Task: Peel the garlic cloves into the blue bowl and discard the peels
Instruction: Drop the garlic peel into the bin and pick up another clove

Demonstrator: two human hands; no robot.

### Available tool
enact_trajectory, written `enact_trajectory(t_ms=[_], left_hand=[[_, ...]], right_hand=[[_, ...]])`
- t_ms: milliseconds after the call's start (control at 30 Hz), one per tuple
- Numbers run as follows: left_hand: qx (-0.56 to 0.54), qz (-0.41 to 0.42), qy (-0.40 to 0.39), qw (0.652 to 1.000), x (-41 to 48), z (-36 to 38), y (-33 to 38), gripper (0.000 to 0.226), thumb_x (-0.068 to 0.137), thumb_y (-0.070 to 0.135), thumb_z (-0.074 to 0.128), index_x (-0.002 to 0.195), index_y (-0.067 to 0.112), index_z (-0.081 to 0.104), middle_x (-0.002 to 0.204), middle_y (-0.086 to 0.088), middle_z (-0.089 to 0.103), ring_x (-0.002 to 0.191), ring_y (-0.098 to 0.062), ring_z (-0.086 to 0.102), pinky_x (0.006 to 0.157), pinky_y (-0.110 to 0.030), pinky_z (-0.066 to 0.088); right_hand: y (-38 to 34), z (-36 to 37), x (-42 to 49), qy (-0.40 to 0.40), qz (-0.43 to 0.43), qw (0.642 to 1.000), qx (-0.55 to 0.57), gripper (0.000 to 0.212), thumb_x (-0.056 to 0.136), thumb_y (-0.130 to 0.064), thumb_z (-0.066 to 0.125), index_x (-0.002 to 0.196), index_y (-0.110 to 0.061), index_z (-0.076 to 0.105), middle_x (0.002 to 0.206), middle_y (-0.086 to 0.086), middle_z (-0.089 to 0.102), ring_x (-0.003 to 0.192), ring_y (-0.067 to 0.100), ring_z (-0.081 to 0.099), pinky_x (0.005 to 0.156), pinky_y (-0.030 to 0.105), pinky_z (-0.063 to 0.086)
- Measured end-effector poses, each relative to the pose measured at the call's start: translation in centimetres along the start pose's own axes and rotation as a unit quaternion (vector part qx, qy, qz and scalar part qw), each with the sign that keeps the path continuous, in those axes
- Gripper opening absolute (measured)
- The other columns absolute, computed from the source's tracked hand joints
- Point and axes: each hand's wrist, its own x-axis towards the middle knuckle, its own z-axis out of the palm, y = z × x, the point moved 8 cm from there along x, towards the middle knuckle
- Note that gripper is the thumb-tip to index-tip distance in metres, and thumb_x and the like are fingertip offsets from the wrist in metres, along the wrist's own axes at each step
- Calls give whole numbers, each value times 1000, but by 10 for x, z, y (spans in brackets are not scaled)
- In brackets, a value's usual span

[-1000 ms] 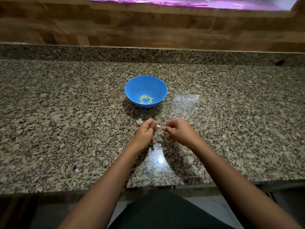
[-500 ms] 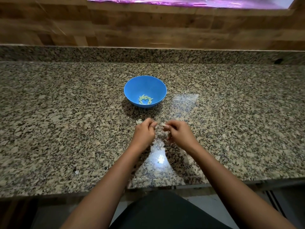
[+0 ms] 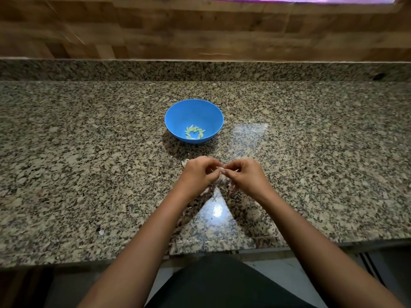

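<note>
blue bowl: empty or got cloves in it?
Not empty. The blue bowl stands upright on the counter with a small cluster of pale peeled cloves at its bottom.

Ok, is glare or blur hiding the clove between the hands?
Head view: a bright glare patch sits on the granite counter nearer than the hands, not on them; the left hand and right hand pinch the garlic clove, small, dim and soft; the blue bowl is sharp; counter edges bow from wide-angle distortion.

1. Blue bowl (image 3: 194,114): one, beyond the hands.
2. Peeled cloves (image 3: 195,132) in it: roughly ten; exact count unclear.
3. Clove (image 3: 220,168) between the hands: one.
4. Hands: two.
</note>
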Motion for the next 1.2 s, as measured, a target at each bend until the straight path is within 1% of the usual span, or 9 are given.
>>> enact_trajectory(t_ms=[100, 300, 433, 533, 667, 867, 967, 1133, 1200], left_hand=[[42, 18, -6, 999, 3, 2, 6, 22, 88, 21, 63, 106, 9, 69, 95, -3, 65, 78, -8, 57, 71, -17, 50], [32, 0, 13, 999, 10, 2, 4, 18, 87, 17, 64, 101, 9, 72, 91, -5, 71, 76, -10, 62, 71, -22, 52], [14, -32, 45, 998, 15, 0, -7, 16, 86, 11, 64, 99, 8, 71, 89, -5, 70, 75, -9, 61, 69, -13, 47], [-30, -44, 35, 998, 17, 3, -9, 21, 84, 14, 68, 105, 10, 69, 90, -1, 69, 76, -5, 62, 68, -6, 48], [-76, -63, 36, 994, 21, 4, -11, 18, 84, 13, 69, 101, 9, 69, 85, 1, 68, 69, 2, 60, 58, -6, 48], [-113, -101, 59, 987, 24, 6, -26, 13, 84, 8, 66, 93, 16, 71, 77, 2, 68, 67, -7, 61, 62, -16, 50], [-52, -101, 70, 991, 23, 1, -32, 12, 85, 8, 64, 94, 13, 71, 80, 3, 65, 69, -4, 58, 62, -7, 44], [42, -47, 38, 997, 6, 4, -26, 19, 91, 13, 59, 108, 11, 67, 101, 3, 62, 85, -4, 55, 73, -3, 41], [52, -25, 47, 997, -5, 1, -23, 22, 93, 13, 56, 112, 9, 65, 105, 0, 62, 91, -5, 54, 79, -4, 42]], right_hand=[[0, -3, 2, 11, -9, 1000, 13, 10, 86, -14, 66, 91, -7, 71, 73, 3, 66, 51, 8, 56, 47, 24, 51], [7, -7, 9, 31, 0, 999, 33, 5, 85, -12, 67, 87, -9, 70, 75, 6, 67, 51, 12, 57, 48, 30, 53], [14, -12, 21, 34, 32, 996, 75, 7, 82, -11, 70, 86, -5, 70, 73, 12, 67, 49, 15, 56, 47, 30, 50], [17, -13, 27, 24, 54, 992, 112, 10, 81, -10, 71, 87, -2, 69, 77, 15, 68, 49, 15, 55, 45, 30, 48], [17, -11, 29, 11, 57, 990, 130, 11, 79, -11, 72, 86, -2, 69, 73, 11, 67, 48, 13, 53, 43, 25, 45], [23, -9, 35, 2, 75, 985, 154, 4, 82, -10, 69, 82, -6, 68, 66, 9, 65, 46, 14, 54, 42, 24, 46], [28, -13, 45, 30, 81, 993, 82, 6, 88, -11, 63, 86, -9, 68, 72, 7, 67, 49, 10, 57, 44, 20, 47], [35, -14, 58, 69, 49, 995, -46, 23, 93, -11, 54, 113, -6, 64, 110, 8, 67, 65, 9, 60, 63, 22, 55], [35, -11, 50, 59, 43, 995, -71, 27, 92, -19, 55, 117, -8, 61, 115, 12, 62, 85, 16, 62, 79, 32, 56]])
